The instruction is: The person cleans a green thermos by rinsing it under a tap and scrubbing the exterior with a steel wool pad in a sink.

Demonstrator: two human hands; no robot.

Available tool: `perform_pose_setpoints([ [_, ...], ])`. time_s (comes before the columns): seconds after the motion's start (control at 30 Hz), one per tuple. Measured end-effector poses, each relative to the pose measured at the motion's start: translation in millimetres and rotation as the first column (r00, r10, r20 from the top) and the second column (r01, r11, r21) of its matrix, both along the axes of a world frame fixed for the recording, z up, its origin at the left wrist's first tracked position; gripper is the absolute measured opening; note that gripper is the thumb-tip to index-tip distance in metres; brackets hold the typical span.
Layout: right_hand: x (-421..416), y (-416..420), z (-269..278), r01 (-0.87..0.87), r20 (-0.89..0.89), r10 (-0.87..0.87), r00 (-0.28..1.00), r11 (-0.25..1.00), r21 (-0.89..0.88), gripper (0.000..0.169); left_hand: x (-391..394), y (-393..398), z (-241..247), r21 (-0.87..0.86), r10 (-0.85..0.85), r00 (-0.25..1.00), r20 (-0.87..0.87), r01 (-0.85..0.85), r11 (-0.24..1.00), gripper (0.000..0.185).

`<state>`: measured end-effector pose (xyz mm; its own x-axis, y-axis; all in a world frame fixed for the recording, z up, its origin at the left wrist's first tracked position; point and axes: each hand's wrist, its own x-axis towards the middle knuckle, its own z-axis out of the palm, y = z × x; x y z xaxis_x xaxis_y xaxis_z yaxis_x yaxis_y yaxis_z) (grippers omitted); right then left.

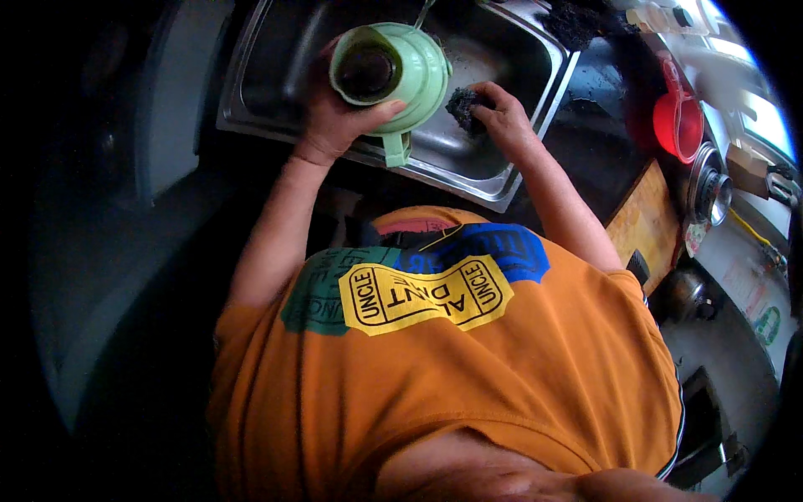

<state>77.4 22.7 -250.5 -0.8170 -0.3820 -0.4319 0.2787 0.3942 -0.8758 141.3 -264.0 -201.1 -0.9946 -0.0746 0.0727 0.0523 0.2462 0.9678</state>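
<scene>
A pale green pitcher (417, 75) is tilted over the stainless steel sink (458, 147), its open mouth facing up and to the left and its inside dark. My left hand (351, 119) grips the pitcher's body beside the mouth, thumb on the near side; its other fingers are mostly hidden. The pitcher's handle points down towards me. To the right of the pitcher, apart from it, my right hand (502, 116) pinches a dark scouring pad (463, 108) over the basin. A thin stream of water (425, 14) comes down at the pitcher's far side.
Right of the sink are a red plastic dipper (677, 122), a stack of metal lids or bowls (709, 188), and a wooden cutting board (646, 226). A dark bristly clump (571, 25) lies by the sink's far right corner. A metal pot (687, 288) stands further down the counter.
</scene>
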Motion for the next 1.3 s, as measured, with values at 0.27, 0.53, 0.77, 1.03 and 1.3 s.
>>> perform_pose_setpoints([
  [0.27, -5, -39, 63, 0.010, -0.470, -0.063, 0.881, 0.993, -0.116, 0.031, 19, -28, 9, 0.103, 0.040, 0.994, 0.104, -0.050, 0.993, 0.071],
  [0.53, -74, -112, 21, -0.259, -0.692, 0.192, 0.696, 0.966, 0.008, 0.024, 3, 10, -6, -0.246, 0.072, 0.996, -0.050, -0.082, 0.966, 0.092],
  [0.77, -28, -43, 61, -0.312, -0.702, 0.201, 0.683, 0.950, -0.031, 0.024, 2, 13, -4, 0.008, 0.062, 0.996, 0.065, -0.063, 0.998, 0.100],
  [1.03, -62, -91, 49, -0.268, -0.747, 0.198, 0.635, 0.963, 0.027, 0.027, 3, 4, -12, -0.139, 0.039, 0.999, 0.037, -0.033, 0.990, 0.099],
  [1.3, -35, -53, 48, -0.281, -0.726, 0.146, 0.672, 0.957, -0.068, 0.031, -11, -7, -18, 0.024, -0.067, 0.997, 0.042, 0.066, 0.998, 0.095],
])
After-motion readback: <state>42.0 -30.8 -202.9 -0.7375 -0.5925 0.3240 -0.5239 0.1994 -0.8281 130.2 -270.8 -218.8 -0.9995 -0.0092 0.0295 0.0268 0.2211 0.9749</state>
